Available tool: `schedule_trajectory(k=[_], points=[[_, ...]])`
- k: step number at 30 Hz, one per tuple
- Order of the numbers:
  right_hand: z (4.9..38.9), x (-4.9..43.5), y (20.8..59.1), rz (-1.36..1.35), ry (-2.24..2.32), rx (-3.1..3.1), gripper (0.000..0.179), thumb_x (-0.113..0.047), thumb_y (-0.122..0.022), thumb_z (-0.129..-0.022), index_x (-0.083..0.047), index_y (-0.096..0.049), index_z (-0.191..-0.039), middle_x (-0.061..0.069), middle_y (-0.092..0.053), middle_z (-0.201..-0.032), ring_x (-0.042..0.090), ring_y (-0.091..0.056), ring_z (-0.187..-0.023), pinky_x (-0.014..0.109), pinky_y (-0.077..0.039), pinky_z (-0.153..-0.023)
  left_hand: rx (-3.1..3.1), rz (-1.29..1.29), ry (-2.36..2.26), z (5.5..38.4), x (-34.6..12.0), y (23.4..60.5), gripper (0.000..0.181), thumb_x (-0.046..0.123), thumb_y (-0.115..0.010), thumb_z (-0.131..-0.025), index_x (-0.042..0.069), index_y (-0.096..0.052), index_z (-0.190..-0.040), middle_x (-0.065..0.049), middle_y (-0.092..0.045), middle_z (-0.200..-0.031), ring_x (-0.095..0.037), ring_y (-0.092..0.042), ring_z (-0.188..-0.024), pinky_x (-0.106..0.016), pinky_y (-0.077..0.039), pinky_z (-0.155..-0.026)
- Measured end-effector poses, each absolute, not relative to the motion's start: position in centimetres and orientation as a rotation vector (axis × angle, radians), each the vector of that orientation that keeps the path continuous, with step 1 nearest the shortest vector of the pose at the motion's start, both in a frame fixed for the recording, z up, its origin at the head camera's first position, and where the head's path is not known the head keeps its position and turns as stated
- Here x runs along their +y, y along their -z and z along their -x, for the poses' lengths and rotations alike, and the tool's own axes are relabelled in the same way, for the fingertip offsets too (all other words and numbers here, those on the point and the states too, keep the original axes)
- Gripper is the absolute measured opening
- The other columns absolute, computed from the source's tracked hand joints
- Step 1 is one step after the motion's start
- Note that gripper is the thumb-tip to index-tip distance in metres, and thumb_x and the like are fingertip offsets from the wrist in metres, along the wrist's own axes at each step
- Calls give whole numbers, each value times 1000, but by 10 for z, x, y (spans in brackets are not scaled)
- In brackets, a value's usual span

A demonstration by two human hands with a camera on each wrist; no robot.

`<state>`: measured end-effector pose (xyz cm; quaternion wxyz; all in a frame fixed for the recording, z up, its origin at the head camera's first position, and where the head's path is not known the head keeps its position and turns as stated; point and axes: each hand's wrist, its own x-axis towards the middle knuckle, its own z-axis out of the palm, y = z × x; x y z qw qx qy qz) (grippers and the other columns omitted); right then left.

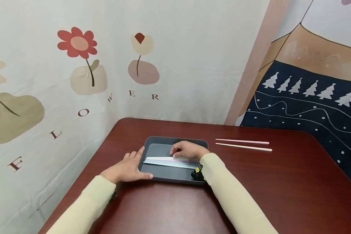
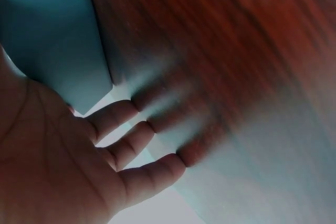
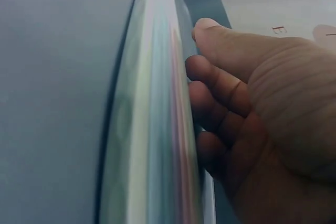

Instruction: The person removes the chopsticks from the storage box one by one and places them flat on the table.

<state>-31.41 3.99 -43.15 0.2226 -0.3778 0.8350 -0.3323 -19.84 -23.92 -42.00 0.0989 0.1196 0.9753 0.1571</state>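
Note:
A dark grey rectangular tray [image 1: 161,149] lies on the table, holding a bundle of pale, multicoloured chopsticks [image 1: 163,161]. My left hand [image 1: 127,168] rests against the tray's left end, its fingers spread and the thumb along the near rim. The left wrist view shows that palm [image 2: 58,145] beside the tray's corner [image 2: 68,51]. Inside the tray, my right hand [image 1: 190,150] is at the far side of the bundle, fingers loosely bent. Seen from the right wrist, its fingertips [image 3: 200,98] are beside the chopsticks [image 3: 157,114], with nothing gripped; whether they touch is unclear.
To the right of the tray, a pink chopstick [image 1: 242,141] and a cream chopstick [image 1: 244,147] lie on the reddish-brown table [image 1: 280,175]. A printed curtain [image 1: 190,65] hangs behind the table and along its left side.

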Motion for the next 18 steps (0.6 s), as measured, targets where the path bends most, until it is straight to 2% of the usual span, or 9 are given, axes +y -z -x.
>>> schedule_trajectory(k=[12,18], points=[[312,38,431,1033,872,2360,19,-5,-58,-99,-18,-72,-101,-4,-64,-89,12,-53,-78,29,-46,-72,2896,-375,-468,198,-240,421,136,84,-66,-66,-1,-12,-157,-26,-41,-140,-42,-38,-124,-54,-43,-94],[313,38,434,1017,886,2376,17,-9,-58,-101,-20,-71,-102,-5,-64,-91,12,-54,-78,31,-46,-73,2894,-363,-465,197,-241,420,136,83,-66,-66,-2,-11,-157,-27,-40,-142,-43,-36,-125,-54,-43,-95]])
